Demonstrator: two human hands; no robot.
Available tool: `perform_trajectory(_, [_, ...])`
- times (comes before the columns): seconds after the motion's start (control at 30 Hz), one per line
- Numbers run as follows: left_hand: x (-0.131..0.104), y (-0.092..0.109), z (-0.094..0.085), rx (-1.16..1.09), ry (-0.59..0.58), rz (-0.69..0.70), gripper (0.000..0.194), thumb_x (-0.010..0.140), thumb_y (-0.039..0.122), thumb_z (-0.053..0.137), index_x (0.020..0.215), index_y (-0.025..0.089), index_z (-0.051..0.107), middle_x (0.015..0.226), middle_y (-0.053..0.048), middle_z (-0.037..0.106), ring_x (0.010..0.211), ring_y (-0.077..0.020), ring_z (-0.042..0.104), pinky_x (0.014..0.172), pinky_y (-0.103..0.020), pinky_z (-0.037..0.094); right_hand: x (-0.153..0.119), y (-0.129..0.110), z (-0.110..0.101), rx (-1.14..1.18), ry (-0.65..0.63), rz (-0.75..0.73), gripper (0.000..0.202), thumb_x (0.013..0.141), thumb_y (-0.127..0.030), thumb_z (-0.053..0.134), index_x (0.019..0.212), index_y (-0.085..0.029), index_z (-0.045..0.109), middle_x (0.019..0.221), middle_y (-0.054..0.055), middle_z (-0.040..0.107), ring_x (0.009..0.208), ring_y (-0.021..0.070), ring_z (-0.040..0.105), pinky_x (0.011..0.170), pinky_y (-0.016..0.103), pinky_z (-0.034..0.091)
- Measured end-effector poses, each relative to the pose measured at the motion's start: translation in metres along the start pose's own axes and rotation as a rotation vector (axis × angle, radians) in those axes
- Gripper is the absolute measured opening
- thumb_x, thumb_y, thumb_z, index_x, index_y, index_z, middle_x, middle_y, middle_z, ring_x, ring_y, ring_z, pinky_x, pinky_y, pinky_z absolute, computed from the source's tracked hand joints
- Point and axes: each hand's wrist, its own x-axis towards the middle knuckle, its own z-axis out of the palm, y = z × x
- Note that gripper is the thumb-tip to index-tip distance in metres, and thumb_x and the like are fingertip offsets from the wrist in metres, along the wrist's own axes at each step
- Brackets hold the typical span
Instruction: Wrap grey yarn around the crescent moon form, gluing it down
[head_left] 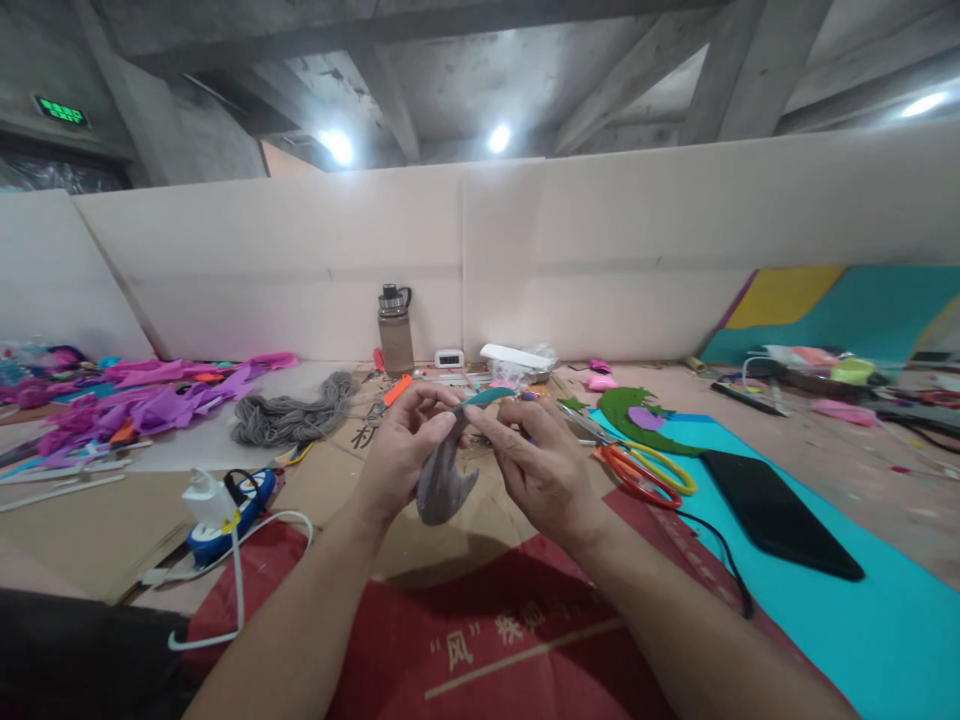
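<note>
In the middle of the head view, my left hand [409, 445] pinches a piece of grey fabric [444, 485], whose curved end hangs below the fingers. My right hand [541, 450] is closed close beside it, its fingertips at a narrow teal strip [487, 396] that meets the upper end of the grey piece. Something small and orange-purple shows at the right fingers, too small to make out. Both hands are above brown cardboard [480, 530] and a red printed sheet [480, 620].
Right of my hands lie scissors [649, 475], a green felt shape [637, 420] and a black phone [780, 512]. To the left are grey yarn [292, 412], a blue power strip [229, 520] with a white cable and purple scraps [180, 405]. A bottle [395, 335] stands behind.
</note>
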Motion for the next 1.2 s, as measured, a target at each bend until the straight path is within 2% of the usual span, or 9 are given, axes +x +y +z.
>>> perform_trajectory(0.2, [0.0011,-0.0012,0.0013,0.187,0.005,0.225,0.006,0.08,0.02,0.068,0.084,0.022,0.065,0.097,-0.002,0.066,0.075,-0.0114,0.062,0.065,-0.024,0.055,-0.0002,0.0,-0.0007,-0.024,0.009,-0.015,0.074,0.087,0.0,0.057,0.15,-0.035,0.04,0.093,0.004,0.056,0.083,0.0192,0.046,0.077,0.034,0.044])
perform_trajectory(0.37, [-0.0019,0.001,0.0005,0.451,0.027,0.483,0.015,0.08,0.01,0.063,0.088,0.022,0.064,0.1,-0.005,0.067,0.092,-0.0151,0.064,0.075,-0.025,0.053,-0.0008,0.0009,-0.0011,-0.024,0.025,-0.058,0.079,0.086,0.002,0.058,0.152,-0.036,0.036,0.094,0.005,0.057,0.084,0.0198,0.046,0.078,0.036,0.044])
perform_trajectory(0.53, [-0.0037,0.0045,-0.0006,0.559,-0.013,0.63,0.02,0.081,0.006,0.062,0.092,0.022,0.062,0.101,-0.005,0.067,0.096,-0.0152,0.064,0.077,-0.026,0.052,-0.0011,0.0009,-0.0012,-0.013,0.02,-0.094,0.078,0.086,0.002,0.057,0.153,-0.032,0.036,0.095,0.006,0.056,0.084,0.0198,0.046,0.08,0.037,0.044])
perform_trajectory(0.73, [-0.0038,0.0012,-0.0026,0.53,-0.033,0.654,0.026,0.08,0.003,0.06,0.096,0.023,0.061,0.103,-0.005,0.067,0.097,-0.0151,0.064,0.076,-0.027,0.053,-0.0016,0.0002,-0.0013,-0.004,0.016,-0.094,0.078,0.086,0.001,0.057,0.152,-0.032,0.036,0.096,0.006,0.056,0.084,0.0198,0.046,0.079,0.036,0.044])
perform_trajectory(0.9, [-0.0043,-0.0004,-0.0018,0.509,-0.012,0.636,0.024,0.08,0.005,0.061,0.095,0.023,0.06,0.101,-0.004,0.067,0.095,-0.0151,0.065,0.074,-0.026,0.053,-0.0021,-0.0001,-0.0007,-0.009,0.018,-0.088,0.077,0.086,0.0,0.056,0.152,-0.033,0.036,0.096,0.006,0.057,0.085,0.02,0.046,0.08,0.037,0.045])
perform_trajectory(1.2, [-0.0057,0.0056,-0.0009,0.549,0.02,0.61,0.02,0.078,0.008,0.064,0.091,0.024,0.065,0.099,-0.005,0.07,0.096,-0.0188,0.065,0.08,-0.032,0.052,-0.0036,0.0005,-0.0008,-0.043,-0.001,-0.071,0.075,0.088,-0.005,0.054,0.153,-0.036,0.033,0.096,0.006,0.058,0.084,0.0198,0.048,0.08,0.037,0.046])
